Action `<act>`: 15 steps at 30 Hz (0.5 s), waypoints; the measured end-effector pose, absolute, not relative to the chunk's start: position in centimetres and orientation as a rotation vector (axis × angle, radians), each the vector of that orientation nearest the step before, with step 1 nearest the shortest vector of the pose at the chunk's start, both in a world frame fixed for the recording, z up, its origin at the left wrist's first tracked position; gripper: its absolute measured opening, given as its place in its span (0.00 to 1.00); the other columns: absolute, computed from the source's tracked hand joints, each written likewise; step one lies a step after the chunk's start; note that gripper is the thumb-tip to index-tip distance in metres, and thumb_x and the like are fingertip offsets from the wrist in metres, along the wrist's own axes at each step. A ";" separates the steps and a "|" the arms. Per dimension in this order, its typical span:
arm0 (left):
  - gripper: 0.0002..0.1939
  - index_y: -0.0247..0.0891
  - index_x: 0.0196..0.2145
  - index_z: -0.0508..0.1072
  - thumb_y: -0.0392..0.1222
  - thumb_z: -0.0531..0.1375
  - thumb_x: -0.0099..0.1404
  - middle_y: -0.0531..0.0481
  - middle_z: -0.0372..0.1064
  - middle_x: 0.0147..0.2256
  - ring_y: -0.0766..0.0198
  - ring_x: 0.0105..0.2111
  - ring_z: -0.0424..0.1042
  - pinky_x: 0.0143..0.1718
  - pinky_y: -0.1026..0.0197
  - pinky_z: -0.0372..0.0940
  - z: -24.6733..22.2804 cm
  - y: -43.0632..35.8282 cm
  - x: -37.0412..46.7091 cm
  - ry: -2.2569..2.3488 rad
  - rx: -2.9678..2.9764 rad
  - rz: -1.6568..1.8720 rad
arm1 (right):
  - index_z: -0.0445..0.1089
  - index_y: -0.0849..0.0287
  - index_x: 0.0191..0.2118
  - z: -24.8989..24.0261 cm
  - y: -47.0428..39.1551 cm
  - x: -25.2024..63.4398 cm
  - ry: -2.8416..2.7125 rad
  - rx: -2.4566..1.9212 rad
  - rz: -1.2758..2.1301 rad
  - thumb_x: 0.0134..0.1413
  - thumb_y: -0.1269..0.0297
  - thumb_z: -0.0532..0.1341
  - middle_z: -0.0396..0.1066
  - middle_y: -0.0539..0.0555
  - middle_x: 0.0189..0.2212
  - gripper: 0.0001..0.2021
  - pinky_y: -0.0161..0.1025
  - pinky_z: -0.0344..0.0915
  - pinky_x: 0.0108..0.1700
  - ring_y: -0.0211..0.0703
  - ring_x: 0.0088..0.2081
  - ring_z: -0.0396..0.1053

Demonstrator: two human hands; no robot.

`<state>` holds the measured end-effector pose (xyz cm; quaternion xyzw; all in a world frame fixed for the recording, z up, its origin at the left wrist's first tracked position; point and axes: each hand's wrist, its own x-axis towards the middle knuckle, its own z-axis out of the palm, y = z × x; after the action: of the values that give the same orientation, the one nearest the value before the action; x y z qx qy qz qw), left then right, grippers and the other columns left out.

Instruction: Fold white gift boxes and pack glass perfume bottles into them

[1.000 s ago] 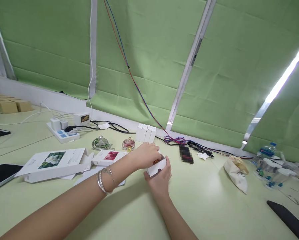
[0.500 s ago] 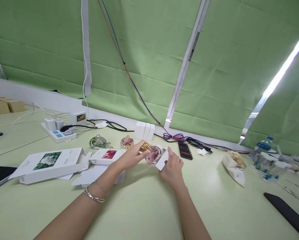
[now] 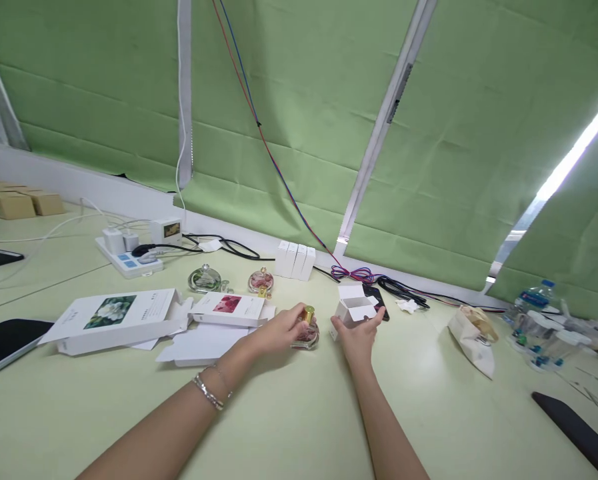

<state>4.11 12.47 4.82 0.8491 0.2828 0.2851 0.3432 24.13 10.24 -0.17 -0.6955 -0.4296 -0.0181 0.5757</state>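
Observation:
My left hand [image 3: 283, 328] grips a round glass bottle [image 3: 307, 338] with pinkish contents by its gold top [image 3: 309, 315], low over the table. To its right, my right hand [image 3: 357, 337] holds a small white box [image 3: 349, 312] with its flaps raised and its top open. The bottle and the box are apart. Behind my left hand stand a similar pink bottle [image 3: 261, 281] and a green one [image 3: 205, 279]. Several small white boxes [image 3: 295, 261] stand in a row at the back.
Flat white cartons [image 3: 121, 320] with flower pictures lie at the left, near a power strip [image 3: 129, 260]. A phone [image 3: 379, 301] and cables [image 3: 401, 291] lie behind the right hand. Further right are a cloth pouch [image 3: 471, 340] and clear jars [image 3: 559, 347].
The bottle has come away from the white box and is now lower and more upright. The box has moved right and turned its open flaps upward. The whole view has shifted slightly.

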 end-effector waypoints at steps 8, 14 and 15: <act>0.08 0.39 0.39 0.61 0.45 0.53 0.63 0.50 0.70 0.37 0.62 0.35 0.69 0.35 0.62 0.63 4.0 11.6 4.5 0.723 2.104 0.688 | 0.44 0.64 0.59 2.1 7.1 21.1 -1.186 -1.265 -0.456 0.51 0.50 0.58 0.51 0.72 0.54 0.36 0.60 0.51 0.54 0.62 0.57 0.50; 0.04 0.36 0.32 0.65 0.35 0.53 0.56 0.52 0.68 0.29 0.64 0.29 0.68 0.26 0.66 0.61 3.3 10.6 4.9 0.721 2.052 0.650 | 0.65 0.58 0.40 2.1 6.7 17.8 -1.579 -1.278 0.007 0.58 0.60 0.53 0.68 0.55 0.34 0.09 0.43 0.65 0.38 0.46 0.36 0.67; 0.04 0.36 0.30 0.66 0.35 0.53 0.55 0.53 0.68 0.27 0.65 0.27 0.67 0.26 0.66 0.60 3.4 10.5 4.9 0.722 2.053 0.643 | 0.66 0.58 0.37 2.1 6.7 17.8 -1.575 -1.280 0.015 0.58 0.60 0.53 0.69 0.55 0.32 0.09 0.42 0.65 0.37 0.45 0.35 0.67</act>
<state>4.89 10.51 3.36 0.8200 0.2882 0.2567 0.4226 17.77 6.74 2.08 -0.5355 -0.6593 0.0063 0.5278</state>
